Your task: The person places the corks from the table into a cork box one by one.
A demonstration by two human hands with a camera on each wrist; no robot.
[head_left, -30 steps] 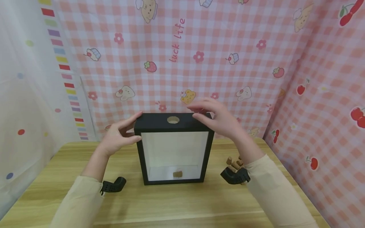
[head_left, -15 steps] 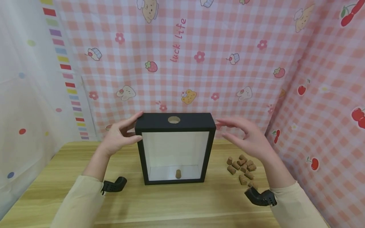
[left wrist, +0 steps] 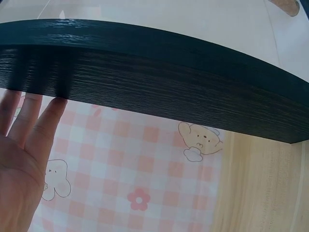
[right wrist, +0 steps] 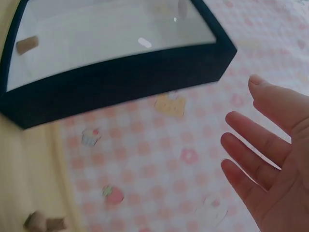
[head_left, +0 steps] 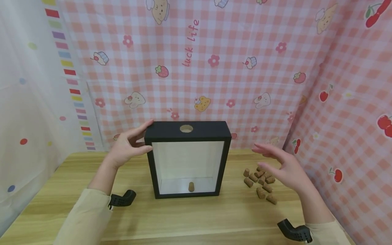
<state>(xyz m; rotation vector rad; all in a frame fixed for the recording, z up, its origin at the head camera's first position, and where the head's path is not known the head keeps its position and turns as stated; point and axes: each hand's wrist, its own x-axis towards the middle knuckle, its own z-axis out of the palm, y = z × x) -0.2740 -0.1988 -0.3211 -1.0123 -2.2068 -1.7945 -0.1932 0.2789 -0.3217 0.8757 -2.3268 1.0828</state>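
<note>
A black shadow box frame [head_left: 208,131] with a clear front stands upright on the table, a round hole [head_left: 186,128] in its top. One cork stopper [head_left: 191,186] stands on end inside, at the bottom. My left hand [head_left: 127,146] holds the frame's upper left corner, thumb at the front edge and fingers at the back. The left wrist view shows those fingers [left wrist: 46,125] against the frame's dark side [left wrist: 159,96]. My right hand [head_left: 283,168] hovers to the right of the frame with nothing in it, fingers apart from the thumb, near a pile of corks [head_left: 267,188].
Several loose corks lie on the wooden table [head_left: 196,221] to the right of the frame. A checked pink cloth [head_left: 232,81] hangs behind and along the right side. A white dotted curtain [head_left: 33,112] hangs at the left.
My right hand has moved from above the frame's top right corner to the right and down, over beside the loose corks. The cork inside went from lying to standing. My left hand has stayed put.
</note>
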